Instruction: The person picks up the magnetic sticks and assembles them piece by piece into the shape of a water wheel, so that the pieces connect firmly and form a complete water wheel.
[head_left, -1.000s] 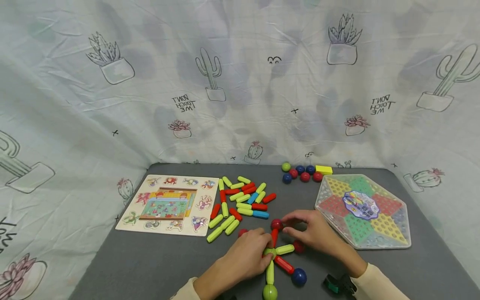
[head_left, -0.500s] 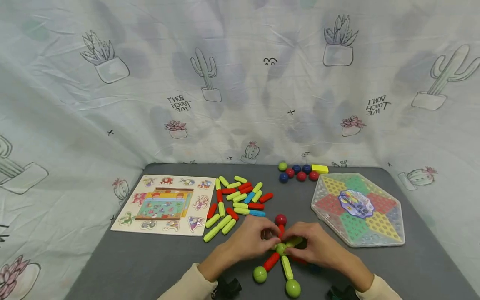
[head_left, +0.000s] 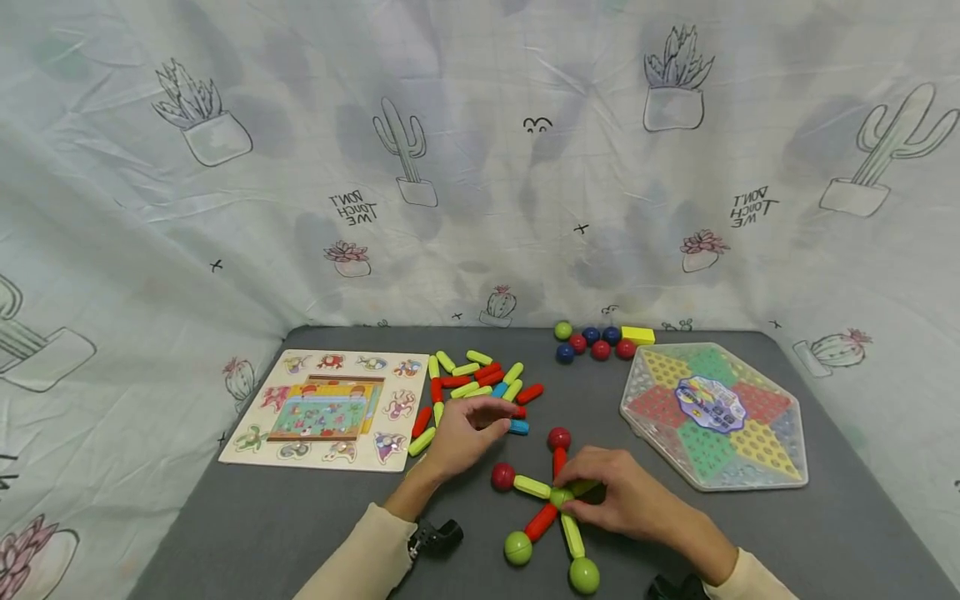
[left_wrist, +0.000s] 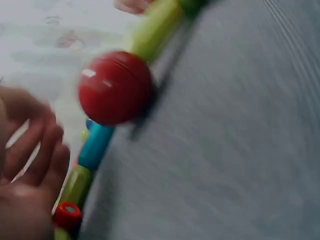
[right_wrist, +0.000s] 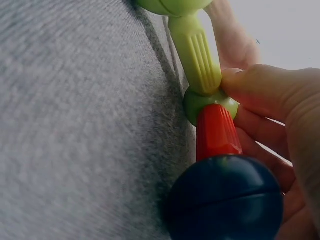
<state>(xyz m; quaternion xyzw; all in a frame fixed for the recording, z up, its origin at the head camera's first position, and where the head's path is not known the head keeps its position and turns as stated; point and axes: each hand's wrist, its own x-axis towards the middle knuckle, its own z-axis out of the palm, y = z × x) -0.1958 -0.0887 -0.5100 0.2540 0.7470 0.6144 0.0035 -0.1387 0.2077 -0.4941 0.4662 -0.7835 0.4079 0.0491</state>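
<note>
Star-shaped toy (head_left: pixel 560 498) of glossy, plastic-looking coloured balls and ridged rods lies on the near part of the grey desk (head_left: pixel 300 533), right of centre. The right hand (head_left: pixel 626 493) pinches it at the yellow-green central ball (right_wrist: pixel 192 108), presumably steadying the spokes. The left hand (head_left: pixel 462 435), half open, fingers loosely bent and nothing in it, is farther left, by short red, yellow-green and blue loose rods (head_left: pixel 490 377), seemingly spread within reach. Farthest, red, blue and green loose balls (head_left: pixel 600 351) cluster, apparently kept aside.

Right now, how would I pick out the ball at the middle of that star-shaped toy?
On the grey table, find the hexagonal game board, then the star-shaped toy to its left. The right hand is at the toy's middle. The green hub ball differs from the outer balls: several sticks join it.
</note>
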